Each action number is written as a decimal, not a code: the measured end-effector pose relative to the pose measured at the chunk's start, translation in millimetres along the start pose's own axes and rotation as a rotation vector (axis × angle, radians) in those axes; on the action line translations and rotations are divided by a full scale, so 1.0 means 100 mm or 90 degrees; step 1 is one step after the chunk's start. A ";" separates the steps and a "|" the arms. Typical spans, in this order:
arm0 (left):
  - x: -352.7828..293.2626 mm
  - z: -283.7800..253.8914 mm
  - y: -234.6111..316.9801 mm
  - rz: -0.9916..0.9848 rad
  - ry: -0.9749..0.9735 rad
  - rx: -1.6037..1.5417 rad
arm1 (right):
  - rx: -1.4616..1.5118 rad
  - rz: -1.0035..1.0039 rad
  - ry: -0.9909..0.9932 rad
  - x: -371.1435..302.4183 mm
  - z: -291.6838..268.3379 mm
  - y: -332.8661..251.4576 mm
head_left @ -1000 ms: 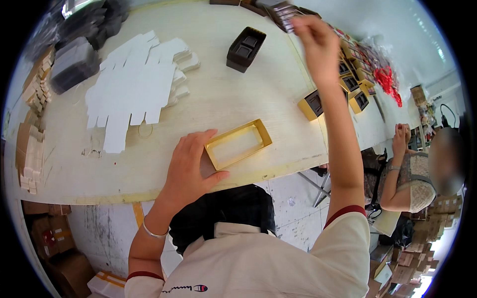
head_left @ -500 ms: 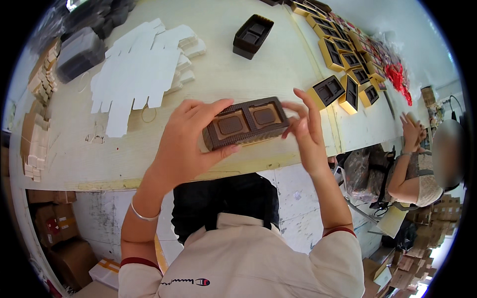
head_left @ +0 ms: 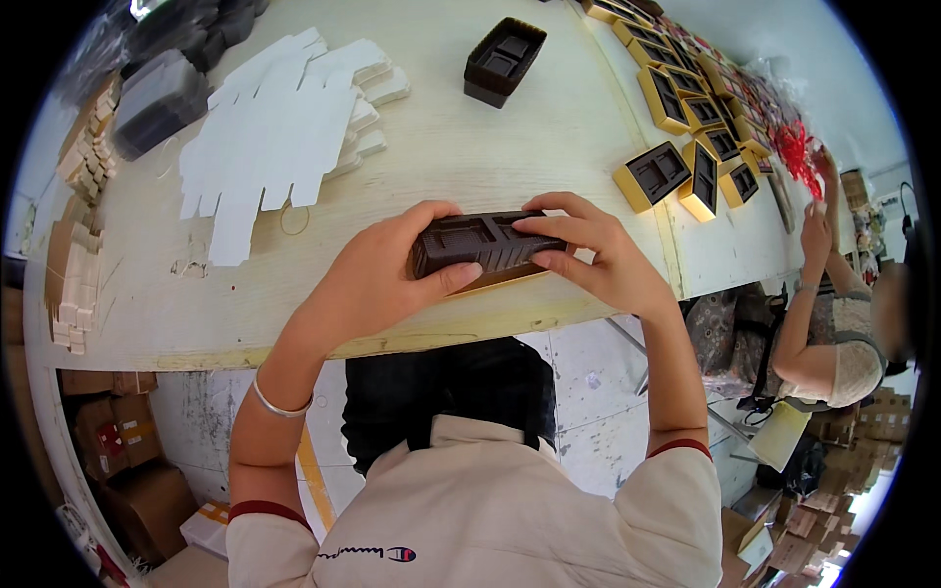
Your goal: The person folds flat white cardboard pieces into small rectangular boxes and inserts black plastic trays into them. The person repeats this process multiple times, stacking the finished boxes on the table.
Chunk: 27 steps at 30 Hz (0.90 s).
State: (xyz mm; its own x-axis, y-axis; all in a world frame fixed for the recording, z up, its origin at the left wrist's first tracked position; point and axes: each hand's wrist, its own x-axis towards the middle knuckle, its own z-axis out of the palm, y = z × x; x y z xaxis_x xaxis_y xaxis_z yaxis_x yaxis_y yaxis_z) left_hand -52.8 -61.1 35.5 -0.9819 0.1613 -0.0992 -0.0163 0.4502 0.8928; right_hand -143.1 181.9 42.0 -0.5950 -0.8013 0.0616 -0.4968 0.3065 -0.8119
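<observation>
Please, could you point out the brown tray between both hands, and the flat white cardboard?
Brown tray (head_left: 498, 255), head view: ribbed side wall.
White cardboard (head_left: 274, 132), head view: middle of the top sheet.

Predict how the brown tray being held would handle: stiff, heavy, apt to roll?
The tray is probably light for its size, given the open wells. Ribbed sides should add some stiffness, though squeezing may flex them. Its boxy shape makes rolling unlikely.
</observation>
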 end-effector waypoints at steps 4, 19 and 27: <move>-0.09 -0.04 0.22 -0.025 -0.005 0.134 | 0.035 0.003 -0.012 0.02 -0.02 0.04; -0.03 0.11 -0.14 0.137 0.022 0.217 | -0.104 -0.094 0.115 -0.01 0.25 0.17; -0.07 0.04 -0.21 0.233 -0.019 0.395 | -0.232 -0.087 -0.009 -0.05 0.11 0.12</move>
State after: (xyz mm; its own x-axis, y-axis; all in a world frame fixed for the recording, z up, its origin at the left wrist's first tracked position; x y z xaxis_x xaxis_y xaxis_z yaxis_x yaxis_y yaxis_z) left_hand -44.6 -68.5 15.7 -0.8979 0.4174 0.1394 0.4322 0.7767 0.4581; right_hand -138.4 184.0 25.5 -0.5003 -0.8536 0.1454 -0.7648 0.3568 -0.5365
